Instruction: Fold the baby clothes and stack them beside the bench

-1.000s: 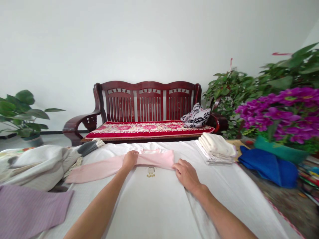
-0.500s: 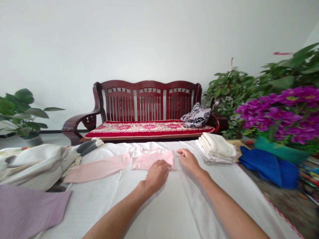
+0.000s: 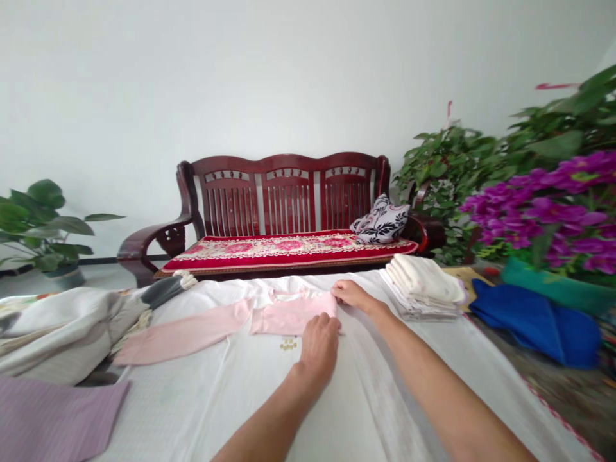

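A long-sleeved shirt with pink sleeves and a white body lies flat in front of me. Its left sleeve (image 3: 192,332) stretches out to the left, and the other sleeve (image 3: 283,314) is folded inward across the chest below the neckline. My left hand (image 3: 320,346) has its fingers curled on the near corner of that fold. At the far corner, my right hand (image 3: 353,295) pinches the folded edge. A small gold print (image 3: 289,344) shows on the white front beside my left hand.
A stack of folded white clothes (image 3: 423,285) stands to the right, near blue cloth (image 3: 536,321). Heaped clothes (image 3: 67,321) and a lilac garment (image 3: 52,417) lie left. Behind is a wooden bench (image 3: 283,192) with a patterned cushion (image 3: 382,221). Purple flowers (image 3: 548,212) rise at right.
My right hand has moved left onto the far corner of the folded sleeve and closed on it. My left hand has shifted slightly right along the near edge, uncovering the gold print.
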`<state>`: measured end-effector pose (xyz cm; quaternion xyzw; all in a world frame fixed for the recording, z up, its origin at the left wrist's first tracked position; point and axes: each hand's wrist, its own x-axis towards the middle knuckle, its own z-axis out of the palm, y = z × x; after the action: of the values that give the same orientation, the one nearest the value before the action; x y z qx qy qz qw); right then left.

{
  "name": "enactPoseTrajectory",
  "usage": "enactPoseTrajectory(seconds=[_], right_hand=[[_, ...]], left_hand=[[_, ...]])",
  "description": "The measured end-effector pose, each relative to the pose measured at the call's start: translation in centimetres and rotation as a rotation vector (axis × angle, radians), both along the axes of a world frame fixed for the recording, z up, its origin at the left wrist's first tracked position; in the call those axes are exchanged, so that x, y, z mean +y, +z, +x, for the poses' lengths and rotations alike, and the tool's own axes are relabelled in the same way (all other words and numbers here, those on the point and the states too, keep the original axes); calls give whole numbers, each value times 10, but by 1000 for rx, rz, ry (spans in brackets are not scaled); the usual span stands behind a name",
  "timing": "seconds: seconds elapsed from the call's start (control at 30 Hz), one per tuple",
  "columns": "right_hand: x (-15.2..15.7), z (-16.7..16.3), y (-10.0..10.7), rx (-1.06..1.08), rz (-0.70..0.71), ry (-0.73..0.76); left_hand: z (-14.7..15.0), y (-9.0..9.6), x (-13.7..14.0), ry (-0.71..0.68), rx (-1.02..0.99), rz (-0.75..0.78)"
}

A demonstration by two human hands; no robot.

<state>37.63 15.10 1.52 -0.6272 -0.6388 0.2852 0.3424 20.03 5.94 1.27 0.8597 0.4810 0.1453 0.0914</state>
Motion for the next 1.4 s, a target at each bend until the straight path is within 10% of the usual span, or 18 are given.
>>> enactPoseTrajectory(seconds=[0.8, 1.13, 1.4], right_hand=[[-8, -23, 1, -455, 125, -205], [-40, -22, -3, -514, 201, 8], [-67, -36, 21, -401, 256, -11]], left_hand=[[-17, -19, -24, -325, -93, 174], [-15, -24, -31, -428, -231, 96], [-49, 7, -2, -11, -502, -63]])
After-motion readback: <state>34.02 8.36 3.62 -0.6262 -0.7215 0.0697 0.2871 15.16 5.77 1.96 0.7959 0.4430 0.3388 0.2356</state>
